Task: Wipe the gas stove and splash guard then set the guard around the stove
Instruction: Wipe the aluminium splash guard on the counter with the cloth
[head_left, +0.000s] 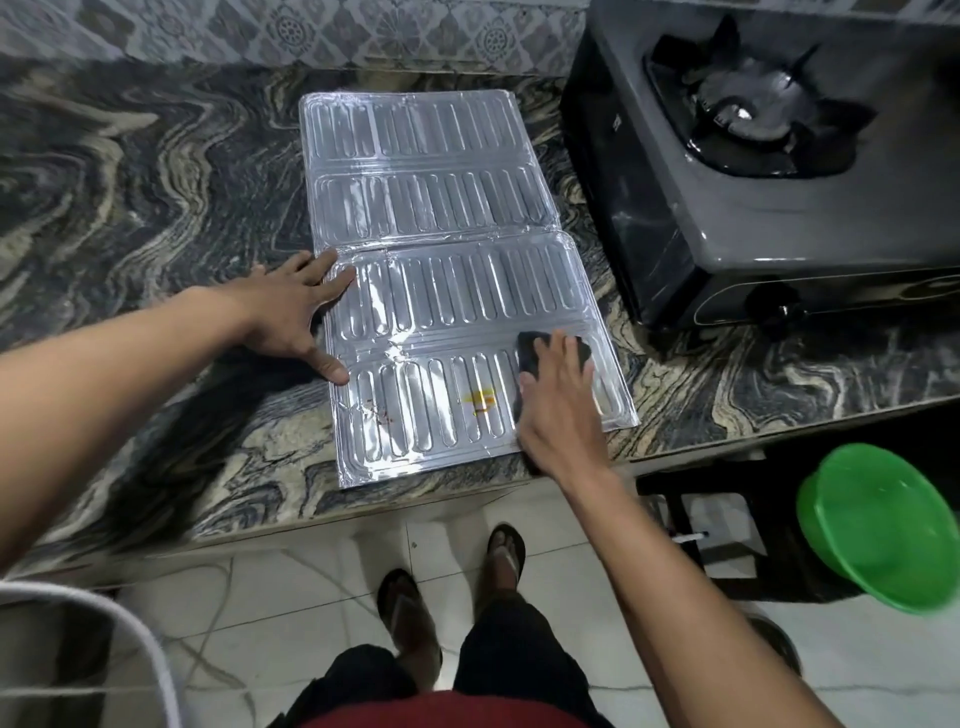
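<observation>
A silver foil splash guard (431, 218) lies flat and unfolded on the marbled counter. It carries a yellow stain (480, 400) and small reddish specks (374, 413) on its near panel. My left hand (296, 312) lies spread and flat on the guard's left edge. My right hand (558, 405) presses a dark cloth (535, 353) onto the near right part of the guard, beside the yellow stain. The dark single-burner gas stove (779, 208) stands on the counter to the right of the guard, apart from it.
The counter (156, 208) meets a patterned tile wall at the back; its front edge runs just below the guard. A green plastic basin (883, 525) sits lower right on a dark stool. A white curved rim (104, 608) shows at lower left. My sandalled feet stand on the tiled floor.
</observation>
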